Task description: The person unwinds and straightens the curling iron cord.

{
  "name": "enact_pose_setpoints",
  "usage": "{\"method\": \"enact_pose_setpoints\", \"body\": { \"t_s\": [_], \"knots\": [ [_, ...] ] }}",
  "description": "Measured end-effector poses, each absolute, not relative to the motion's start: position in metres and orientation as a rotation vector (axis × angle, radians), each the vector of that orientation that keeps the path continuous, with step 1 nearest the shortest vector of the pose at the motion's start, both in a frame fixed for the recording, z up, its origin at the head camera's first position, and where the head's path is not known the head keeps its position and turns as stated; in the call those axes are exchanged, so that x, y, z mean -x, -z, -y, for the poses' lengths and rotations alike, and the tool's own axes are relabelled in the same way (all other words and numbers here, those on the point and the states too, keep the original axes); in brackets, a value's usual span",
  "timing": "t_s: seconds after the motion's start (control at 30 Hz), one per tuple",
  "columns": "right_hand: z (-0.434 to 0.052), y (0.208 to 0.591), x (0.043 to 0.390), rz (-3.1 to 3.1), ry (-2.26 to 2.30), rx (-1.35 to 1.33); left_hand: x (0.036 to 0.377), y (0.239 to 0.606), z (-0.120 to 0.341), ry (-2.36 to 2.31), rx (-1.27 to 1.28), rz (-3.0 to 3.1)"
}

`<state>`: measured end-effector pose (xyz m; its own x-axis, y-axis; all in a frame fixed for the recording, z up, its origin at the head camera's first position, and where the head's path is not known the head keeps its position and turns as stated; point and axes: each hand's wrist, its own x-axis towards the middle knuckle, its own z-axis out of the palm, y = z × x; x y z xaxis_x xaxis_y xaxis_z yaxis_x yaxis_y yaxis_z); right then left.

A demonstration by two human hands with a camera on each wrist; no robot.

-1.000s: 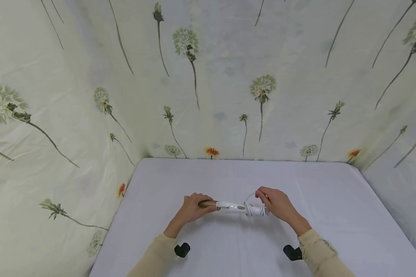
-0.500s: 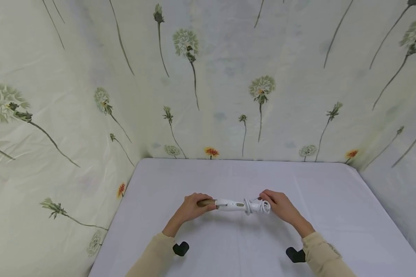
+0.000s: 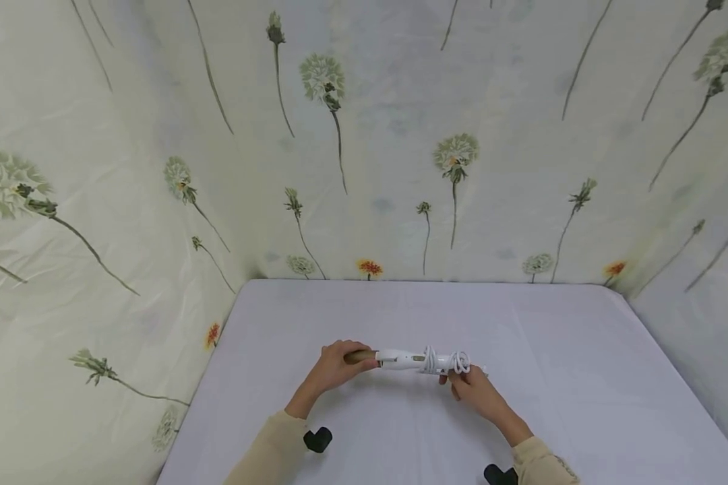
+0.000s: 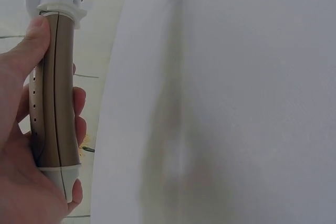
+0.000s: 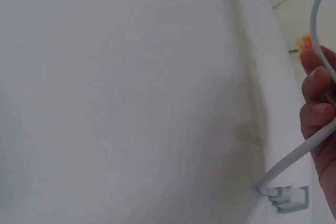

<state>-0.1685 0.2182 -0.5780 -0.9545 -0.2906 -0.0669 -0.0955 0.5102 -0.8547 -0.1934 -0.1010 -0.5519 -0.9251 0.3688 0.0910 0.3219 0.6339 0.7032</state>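
A curling iron with a white handle (image 3: 403, 360) and a gold barrel (image 3: 360, 356) is held level just above the white table (image 3: 400, 310). My left hand (image 3: 334, 367) grips the gold barrel (image 4: 55, 93), thumb along its top. A white cord (image 3: 445, 362) is coiled round the handle's right end. My right hand (image 3: 470, 387) is just under that end, on the near side, its fingers (image 5: 317, 114) curled round the cord (image 5: 299, 153). The cord's free end, with a white plug (image 5: 289, 196), hangs below the hand.
Pale cloth printed with dandelions (image 3: 370, 135) walls in the table on the left, back and right. Black wrist camera mounts (image 3: 318, 439) show by both sleeves. Nothing else lies on the white cloth.
My right hand has swung from the far side of the handle's end down to its near side, carrying the cord round. The left hand and the barrel have stayed put.
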Motion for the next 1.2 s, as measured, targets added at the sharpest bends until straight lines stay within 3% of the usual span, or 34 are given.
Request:
{"method": "enact_pose_setpoints", "body": {
  "t_s": [0.83, 1.2],
  "knots": [
    [-0.196, 0.597, 0.143, -2.688, 1.344, 0.637, 0.195, 0.570, 0.093, -1.026, -0.605, -3.111],
    [-0.194, 0.577, 0.140, -2.839, 1.234, 0.916, 0.194, 0.568, 0.091, -0.904, -0.533, -3.158]
  ]
}}
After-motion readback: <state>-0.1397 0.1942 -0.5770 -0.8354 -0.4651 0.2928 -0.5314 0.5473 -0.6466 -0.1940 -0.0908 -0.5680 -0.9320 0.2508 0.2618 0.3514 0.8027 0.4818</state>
